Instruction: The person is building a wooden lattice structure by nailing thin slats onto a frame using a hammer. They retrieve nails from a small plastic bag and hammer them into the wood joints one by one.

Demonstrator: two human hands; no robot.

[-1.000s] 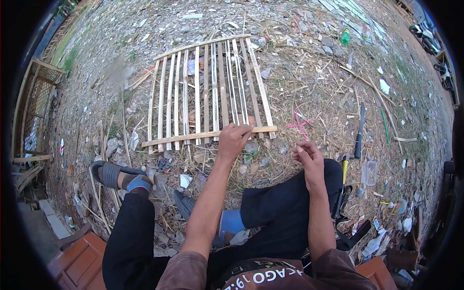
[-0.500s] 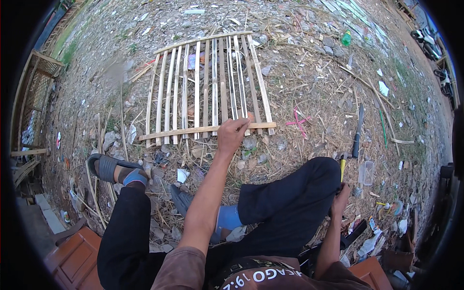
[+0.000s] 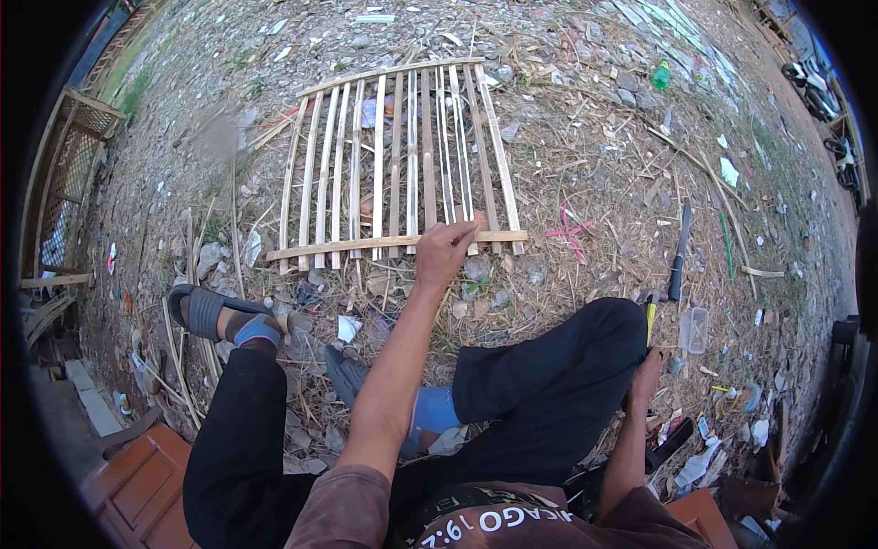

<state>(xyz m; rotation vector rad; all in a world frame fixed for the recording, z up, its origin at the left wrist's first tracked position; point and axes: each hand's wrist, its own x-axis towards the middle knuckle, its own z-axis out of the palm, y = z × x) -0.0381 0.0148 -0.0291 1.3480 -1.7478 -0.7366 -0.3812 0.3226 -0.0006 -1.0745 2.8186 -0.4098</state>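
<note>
A frame of thin wooden slats (image 3: 379, 169) lies on the ground ahead of me, with a crosspiece (image 3: 347, 245) along its near end and another (image 3: 393, 76) along its far end. My left hand (image 3: 443, 253) rests at the near crosspiece, right of its middle. Its thumb and fingers are pinched together; what is between them is too small to make out. Beside my right knee, my right hand (image 3: 645, 377) is closed around the lower end of a hammer (image 3: 650, 320) with a yellow handle. The hammer's dark head points away from me.
A long knife (image 3: 679, 252) with a dark handle lies to the right, near a clear plastic box (image 3: 693, 329). Pink ribbon (image 3: 571, 233) lies beside the frame. A green bottle (image 3: 660, 75) is farther off. My sandalled foot (image 3: 219, 316) is at the left, on littered, stony ground.
The view has shifted slightly. My left hand stays pinched at the near crosspiece, and my right hand keeps the hammer beside my knee.
</note>
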